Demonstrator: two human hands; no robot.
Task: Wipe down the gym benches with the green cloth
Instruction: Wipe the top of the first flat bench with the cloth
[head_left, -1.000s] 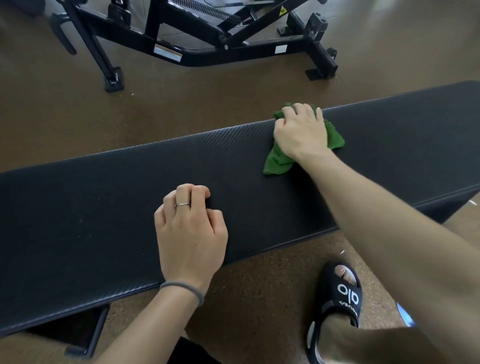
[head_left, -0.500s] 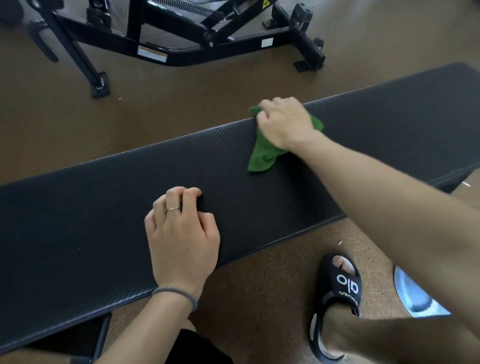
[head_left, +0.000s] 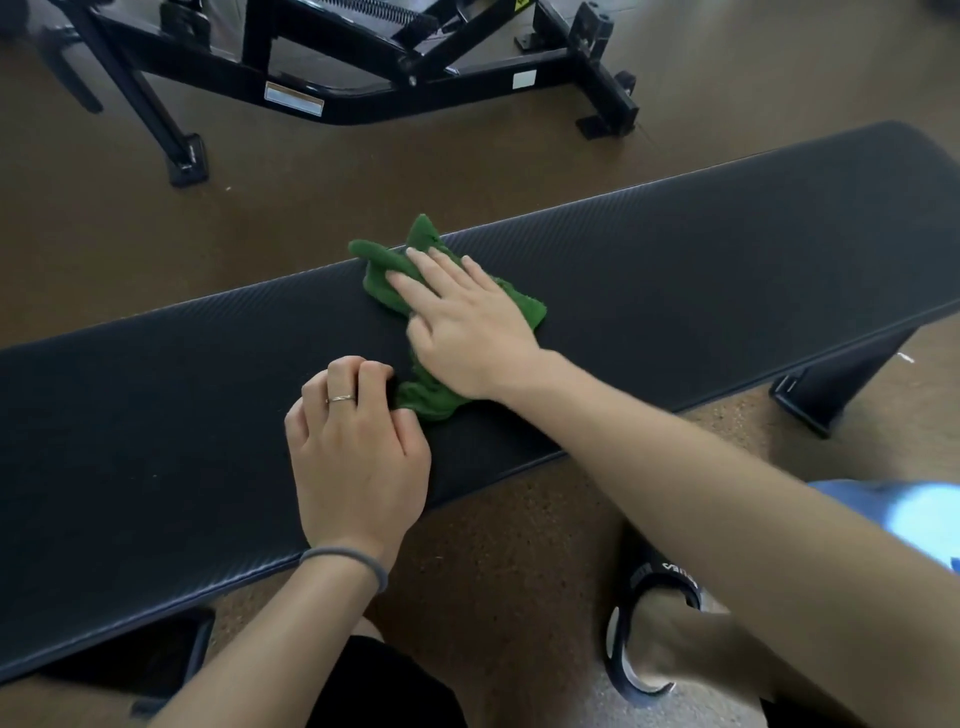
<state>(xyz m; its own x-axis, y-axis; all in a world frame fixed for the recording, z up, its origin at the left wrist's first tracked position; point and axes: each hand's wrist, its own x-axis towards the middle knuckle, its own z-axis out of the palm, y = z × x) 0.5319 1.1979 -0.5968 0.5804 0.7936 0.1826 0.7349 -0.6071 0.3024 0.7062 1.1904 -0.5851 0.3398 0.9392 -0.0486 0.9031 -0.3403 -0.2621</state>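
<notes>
Your left hand (head_left: 358, 457) sits knuckles-up on the black bench pad (head_left: 156, 441), with the forearm coming up from the lower left and a grey hair tie (head_left: 345, 564) around the wrist. Its fingers are curled under into a loose fist, closed on nothing, a thin ring (head_left: 341, 398) showing on one of them. The knuckles nearest the cloth touch its lower corner.

Just to the right of that fist lies the green cloth (head_left: 387, 280), crumpled and stretched across the pad from the far edge towards the near one. One bunched end pokes out beyond your fingertips at the far edge; another lump shows below the heel of your palm.

Your right hand (head_left: 467, 327) lies flat on top of the cloth, palm down, fingers spread and extended towards the far left, pressing it into the pad rather than pinching it. The forearm runs in straight from the lower right, crossing the near edge of the bench.

Below that arm, your foot in a black slide sandal (head_left: 649, 613) rests on the brown floor (head_left: 493, 571). Beyond the cloth, across the floor, stands a black metal equipment frame (head_left: 332, 78).
</notes>
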